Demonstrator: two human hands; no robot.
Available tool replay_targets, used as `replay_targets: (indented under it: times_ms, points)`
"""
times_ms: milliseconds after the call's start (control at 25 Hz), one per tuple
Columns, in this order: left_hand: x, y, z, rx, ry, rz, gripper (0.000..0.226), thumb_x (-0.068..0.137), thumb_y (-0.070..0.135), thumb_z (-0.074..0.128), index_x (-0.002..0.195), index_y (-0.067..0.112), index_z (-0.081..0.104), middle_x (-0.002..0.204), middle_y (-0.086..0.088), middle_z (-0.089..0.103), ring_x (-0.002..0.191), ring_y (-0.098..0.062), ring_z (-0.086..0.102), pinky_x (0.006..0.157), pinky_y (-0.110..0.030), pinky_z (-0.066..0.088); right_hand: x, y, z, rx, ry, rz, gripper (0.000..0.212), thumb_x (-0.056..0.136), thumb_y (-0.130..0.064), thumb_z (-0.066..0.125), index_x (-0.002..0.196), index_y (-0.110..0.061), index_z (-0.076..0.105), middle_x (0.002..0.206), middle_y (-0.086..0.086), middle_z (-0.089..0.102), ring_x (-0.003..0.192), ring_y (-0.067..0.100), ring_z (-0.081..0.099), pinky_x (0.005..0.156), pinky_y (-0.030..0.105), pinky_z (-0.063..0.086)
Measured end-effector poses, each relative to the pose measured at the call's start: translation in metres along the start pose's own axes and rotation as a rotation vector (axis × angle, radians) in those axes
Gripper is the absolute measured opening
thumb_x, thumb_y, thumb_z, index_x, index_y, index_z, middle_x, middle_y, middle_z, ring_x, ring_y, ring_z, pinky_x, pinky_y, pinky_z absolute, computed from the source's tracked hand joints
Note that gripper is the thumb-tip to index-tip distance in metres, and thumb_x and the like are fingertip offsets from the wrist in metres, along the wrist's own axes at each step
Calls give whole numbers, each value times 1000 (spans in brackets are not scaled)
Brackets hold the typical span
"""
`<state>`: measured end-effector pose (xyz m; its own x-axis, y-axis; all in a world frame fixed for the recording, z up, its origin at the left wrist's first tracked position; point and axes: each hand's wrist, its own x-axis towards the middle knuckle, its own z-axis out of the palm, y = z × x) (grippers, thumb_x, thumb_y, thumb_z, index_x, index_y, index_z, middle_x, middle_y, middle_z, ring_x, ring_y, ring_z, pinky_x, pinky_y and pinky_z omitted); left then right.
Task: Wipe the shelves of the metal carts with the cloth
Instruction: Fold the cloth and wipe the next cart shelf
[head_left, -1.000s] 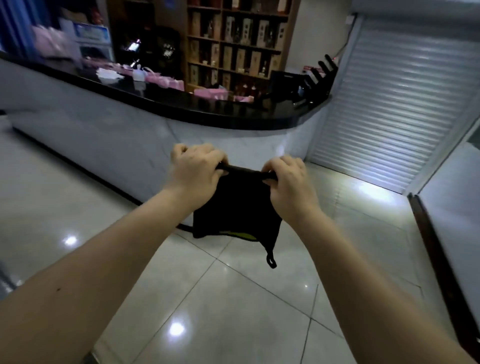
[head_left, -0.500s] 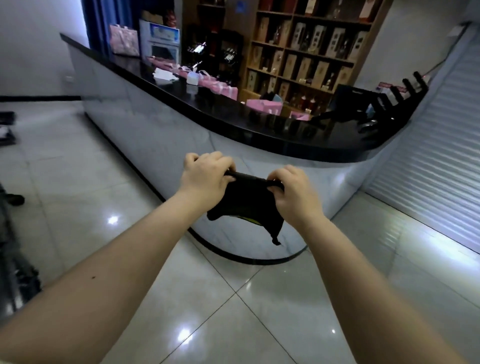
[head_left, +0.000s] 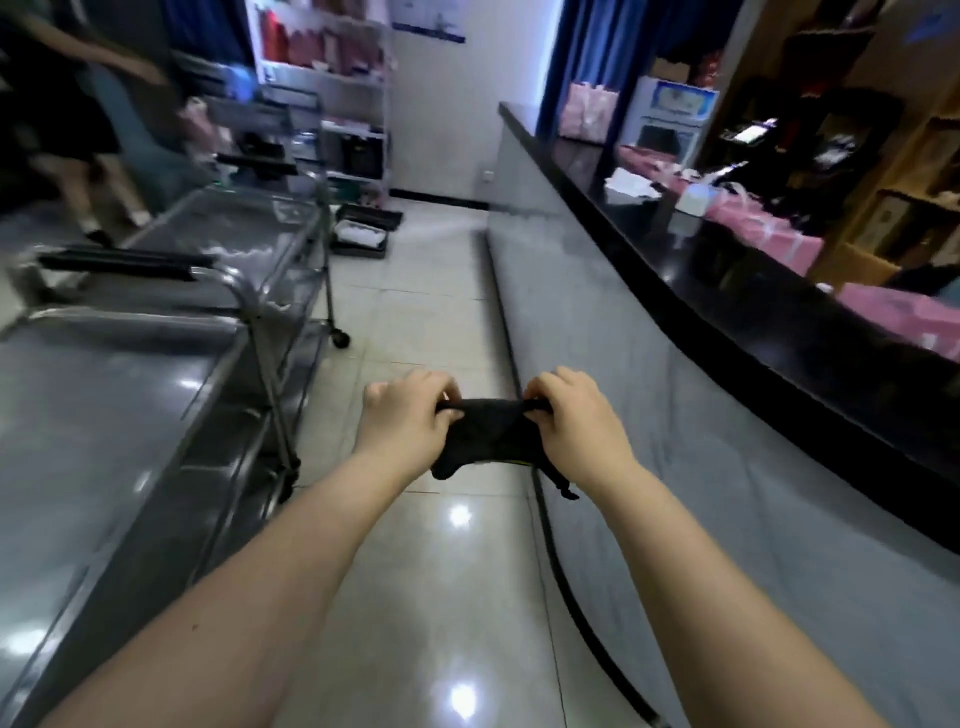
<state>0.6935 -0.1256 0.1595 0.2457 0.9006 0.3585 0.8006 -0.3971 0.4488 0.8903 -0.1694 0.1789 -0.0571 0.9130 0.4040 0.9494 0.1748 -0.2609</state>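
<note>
A black cloth (head_left: 491, 436) with a thin yellow edge hangs bunched between my hands in front of me, above the tiled floor. My left hand (head_left: 408, 421) grips its left top corner and my right hand (head_left: 571, 421) grips the right top corner. Two metal carts stand on my left: the near cart (head_left: 104, 395) with a shiny top shelf and a black handle, and a second cart (head_left: 234, 234) behind it. Both hands are to the right of the carts and apart from them.
A long grey counter (head_left: 649, 364) with a black top runs along my right, carrying pink packages (head_left: 763, 234). Another person (head_left: 67, 130) walks at the far left. A black tray (head_left: 363, 234) lies on the floor beyond the carts. White shelving (head_left: 332, 78) stands at the back.
My view has swung left from the roller door and counter corner to the aisle with the carts. The cloth stays held in both hands and is now more bunched up.
</note>
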Motion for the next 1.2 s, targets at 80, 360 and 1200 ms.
replay_targets:
  times_ms: [80,360,1200]
  points:
    - [11,-24,8,26,48,-152,9,89,31,64,98,29,65,100,8,62,101,-19,58,81,-32,28,45,5,35,81,-60,-106,10,87,-5,59,92,-14,61,91,-4,53,91,25,48,72,37,40]
    - [46,-124,22,170,85,-522,9,88,25,63,95,31,62,102,8,57,103,-19,55,89,-37,32,151,-25,170,332,-377,-260,11,89,-7,56,92,-15,63,98,3,56,99,25,49,85,41,44]
    - [147,-349,83,132,393,-1193,12,85,21,70,93,29,65,97,10,62,96,-17,58,92,-40,40,386,-124,435,456,-782,-737,14,87,-5,62,96,-15,62,98,1,55,95,24,50,77,29,35]
